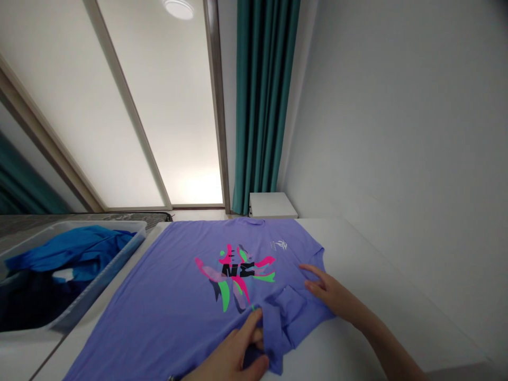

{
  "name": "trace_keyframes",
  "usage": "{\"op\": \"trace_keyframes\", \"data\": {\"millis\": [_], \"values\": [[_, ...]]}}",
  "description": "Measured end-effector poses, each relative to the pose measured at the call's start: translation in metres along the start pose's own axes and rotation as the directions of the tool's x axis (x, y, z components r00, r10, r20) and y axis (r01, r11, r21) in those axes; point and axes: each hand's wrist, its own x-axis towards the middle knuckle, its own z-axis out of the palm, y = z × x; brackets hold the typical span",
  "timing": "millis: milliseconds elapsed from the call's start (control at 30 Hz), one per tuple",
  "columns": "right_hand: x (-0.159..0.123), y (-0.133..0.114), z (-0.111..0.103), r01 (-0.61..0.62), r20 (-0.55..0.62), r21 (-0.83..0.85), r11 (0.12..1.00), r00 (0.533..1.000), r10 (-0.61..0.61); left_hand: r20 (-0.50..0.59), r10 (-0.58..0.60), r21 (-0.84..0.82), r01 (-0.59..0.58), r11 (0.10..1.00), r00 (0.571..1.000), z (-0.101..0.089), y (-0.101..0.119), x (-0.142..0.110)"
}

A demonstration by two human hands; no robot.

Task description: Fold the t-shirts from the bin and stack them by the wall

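nearest you, your left hand (pixel 228 354) is reaching in over the near side of a purple t-shirt (pixel 159 296), its index fingertip touching a loose fold. you are holding the thumb and index tip apart; whether the curled fingers are pinching cloth, you cannot tell. to the far left, a pale plastic bin (pixel 107 280) is holding blue clothes (pixel 95 246) and dark clothes (pixel 27 299). just right of it, the shirt is lying spread on a white table (pixel 353 243), its bright print (pixel 238 270) facing up and its collar (pixel 254 221) sitting at the far edge. further right, the cloth is bunching into soft creases between your hands. at the right side, your right hand (pixel 333 293) is resting its fingertips on the fabric, thumb and index apart, not gripping. this shirt is looking light, thin and limp, so it is likely sagging and wrinkling wherever it is lacking support, though hardly fragile. pinching both layers at a seam or edge, hands well apart, is probably giving you the steadiest hold.
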Motion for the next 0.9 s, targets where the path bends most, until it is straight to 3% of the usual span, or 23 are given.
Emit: {"op": "trace_keyframes", "data": {"millis": [100,233,367,467,567,633,700,800,900], "values": [[-0.011,0.007,-0.008,0.053,0.069,0.083,0.995,0.996,-0.058,-0.040,0.007,-0.047,-0.009,0.999,0.999,0.003,-0.004,0.000],[-0.013,0.025,-0.007,0.046,-0.047,-0.243,0.969,0.997,-0.060,-0.056,0.005,0.001,-0.005,1.000,0.998,0.005,-0.001,0.002],[-0.009,0.033,0.003,-0.080,-0.147,-0.578,0.812,0.989,-0.007,0.070,0.017,0.186,-0.029,0.982,0.997,-0.004,0.022,0.000],[-0.012,0.032,0.007,-0.101,-0.166,-0.637,0.764,0.986,-0.008,0.142,-0.001,0.200,-0.028,0.979,0.990,-0.016,0.038,-0.001],[-0.018,0.031,0.004,-0.065,-0.156,-0.608,0.791,0.987,-0.039,0.067,-0.006,0.244,-0.011,0.970,0.998,-0.028,0.036,0.004],[-0.022,0.032,0.000,-0.023,-0.113,-0.577,0.816,0.992,-0.051,-0.020,0.082,0.421,-0.066,0.905,0.996,-0.035,0.024,0.010],[-0.024,0.035,-0.004,0.039,-0.053,-0.541,0.840,0.995,-0.081,-0.030,0.169,0.637,-0.111,0.763,0.985,-0.040,0.005,0.015],[-0.020,0.041,-0.009,0.133,-0.004,-0.502,0.854,0.988,-0.156,0.016,0.159,0.804,-0.107,0.585,0.987,-0.044,-0.022,0.019],[-0.008,0.047,-0.012,0.197,-0.001,-0.507,0.839,0.974,-0.229,0.005,0.135,0.864,-0.072,0.498,0.991,-0.044,-0.037,0.017]]}}
